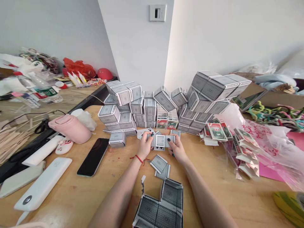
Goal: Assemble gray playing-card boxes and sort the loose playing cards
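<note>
Between my two hands is a folded piece of playing cards (160,140), grey-patterned on its back, held level above the table. My left hand (145,145) pinches its left end, a red string round that wrist. At its right end the fingers of my right hand (176,148) are closed on it. Face-up cards (160,148) show partly beneath the piece. Nearer to me lie loose playing cards (159,164), overlapping. An L-shaped block of folded cards (158,207) stands at the front, between my forearms.
Stacked card blocks (144,109) rise along the back, with taller stacks (209,90) at right. A phone (93,157), power bank (44,183) and pink tumbler (70,128) lie left. Card boxes (217,131), plastic bags (266,136) and a tape roll (289,205) are right.
</note>
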The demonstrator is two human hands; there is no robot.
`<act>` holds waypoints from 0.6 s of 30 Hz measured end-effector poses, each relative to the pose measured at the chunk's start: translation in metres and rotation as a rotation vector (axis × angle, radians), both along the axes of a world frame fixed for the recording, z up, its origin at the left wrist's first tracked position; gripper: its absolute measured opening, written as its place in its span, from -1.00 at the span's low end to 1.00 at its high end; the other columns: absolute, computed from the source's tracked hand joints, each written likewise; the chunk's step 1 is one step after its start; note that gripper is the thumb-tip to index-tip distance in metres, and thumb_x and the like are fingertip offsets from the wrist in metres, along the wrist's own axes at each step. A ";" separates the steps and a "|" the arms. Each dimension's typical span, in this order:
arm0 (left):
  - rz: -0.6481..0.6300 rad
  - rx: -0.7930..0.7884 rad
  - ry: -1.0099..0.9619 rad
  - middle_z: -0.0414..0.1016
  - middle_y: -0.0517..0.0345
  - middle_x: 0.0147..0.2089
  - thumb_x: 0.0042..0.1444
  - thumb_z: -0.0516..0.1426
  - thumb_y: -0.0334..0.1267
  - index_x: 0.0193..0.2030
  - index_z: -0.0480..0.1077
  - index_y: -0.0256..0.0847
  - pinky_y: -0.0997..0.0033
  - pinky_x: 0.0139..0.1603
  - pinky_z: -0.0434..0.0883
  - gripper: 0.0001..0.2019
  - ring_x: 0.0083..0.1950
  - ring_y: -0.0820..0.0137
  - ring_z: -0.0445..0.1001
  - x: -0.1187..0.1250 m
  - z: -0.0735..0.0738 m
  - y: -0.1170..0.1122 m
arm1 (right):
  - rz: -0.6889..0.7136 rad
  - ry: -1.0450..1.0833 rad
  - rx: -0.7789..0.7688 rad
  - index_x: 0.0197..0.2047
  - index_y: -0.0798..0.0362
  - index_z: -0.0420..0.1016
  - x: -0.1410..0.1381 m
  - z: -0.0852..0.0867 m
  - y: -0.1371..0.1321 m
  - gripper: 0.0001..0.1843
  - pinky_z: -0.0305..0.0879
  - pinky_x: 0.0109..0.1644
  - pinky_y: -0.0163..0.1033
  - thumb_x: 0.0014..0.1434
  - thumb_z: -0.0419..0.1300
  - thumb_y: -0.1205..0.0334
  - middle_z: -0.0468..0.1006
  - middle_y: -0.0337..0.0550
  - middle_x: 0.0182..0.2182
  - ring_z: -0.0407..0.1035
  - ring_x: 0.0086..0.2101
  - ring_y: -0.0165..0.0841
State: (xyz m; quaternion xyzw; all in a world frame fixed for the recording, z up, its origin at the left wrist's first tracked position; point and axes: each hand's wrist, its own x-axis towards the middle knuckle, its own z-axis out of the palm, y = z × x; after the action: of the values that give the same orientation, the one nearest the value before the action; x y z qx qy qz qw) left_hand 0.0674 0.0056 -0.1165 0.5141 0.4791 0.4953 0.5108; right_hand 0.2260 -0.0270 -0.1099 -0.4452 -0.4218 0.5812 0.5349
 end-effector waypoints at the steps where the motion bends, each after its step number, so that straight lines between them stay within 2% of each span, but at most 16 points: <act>1: 0.005 0.008 0.016 0.15 0.32 -0.58 0.03 0.02 -0.16 -0.27 0.22 -0.17 0.62 -0.74 0.13 -0.83 -0.68 0.59 0.13 0.000 -0.001 0.000 | 0.008 -0.006 0.003 -0.24 -0.08 0.02 0.000 0.000 0.000 -0.68 -0.08 -0.75 -0.50 0.03 0.07 0.01 0.08 -0.51 -0.65 -0.10 -0.78 -0.63; 6: 0.046 0.049 0.081 0.20 0.28 -0.52 0.04 0.02 -0.16 -0.27 0.24 -0.17 0.60 -0.64 0.17 -0.84 -0.59 0.54 0.18 0.000 -0.003 -0.001 | 0.021 0.003 0.005 -0.24 -0.08 0.01 -0.003 0.001 -0.002 -0.67 -0.10 -0.74 -0.50 0.03 0.07 0.01 0.09 -0.50 -0.63 -0.10 -0.77 -0.63; 11: 0.087 0.137 0.172 0.29 0.20 -0.38 0.06 0.00 -0.24 -0.30 0.24 -0.19 0.54 -0.44 0.24 -0.90 -0.42 0.47 0.27 0.003 0.003 -0.004 | 0.058 0.046 -0.006 -0.24 -0.09 0.00 -0.003 0.002 -0.002 -0.67 -0.13 -0.74 -0.51 0.02 0.07 0.00 0.06 -0.52 -0.65 -0.11 -0.77 -0.63; 14: 0.079 0.176 0.230 0.31 0.18 -0.36 0.06 -0.01 -0.26 -0.29 0.25 -0.18 0.50 -0.34 0.26 -0.90 -0.34 0.43 0.29 0.006 0.005 -0.007 | 0.101 0.049 -0.009 -0.26 -0.08 0.00 -0.003 0.002 -0.002 -0.67 -0.15 -0.75 -0.52 0.03 0.07 0.00 0.04 -0.53 -0.68 -0.11 -0.78 -0.62; 18: 0.051 0.186 0.241 0.32 0.16 -0.36 0.07 -0.01 -0.23 -0.26 0.25 -0.18 0.46 -0.30 0.27 -0.88 -0.30 0.39 0.31 0.009 0.004 -0.009 | 0.117 0.054 -0.004 -0.26 -0.08 0.00 -0.005 0.002 -0.004 -0.69 -0.15 -0.75 -0.52 0.04 0.07 0.01 0.04 -0.54 -0.70 -0.12 -0.78 -0.62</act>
State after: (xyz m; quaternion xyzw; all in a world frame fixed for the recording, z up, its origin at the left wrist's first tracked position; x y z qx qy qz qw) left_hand 0.0768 -0.0037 -0.1129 0.6025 0.5022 0.4850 0.3868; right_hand 0.2207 -0.0310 -0.1080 -0.4051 -0.4313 0.6240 0.5104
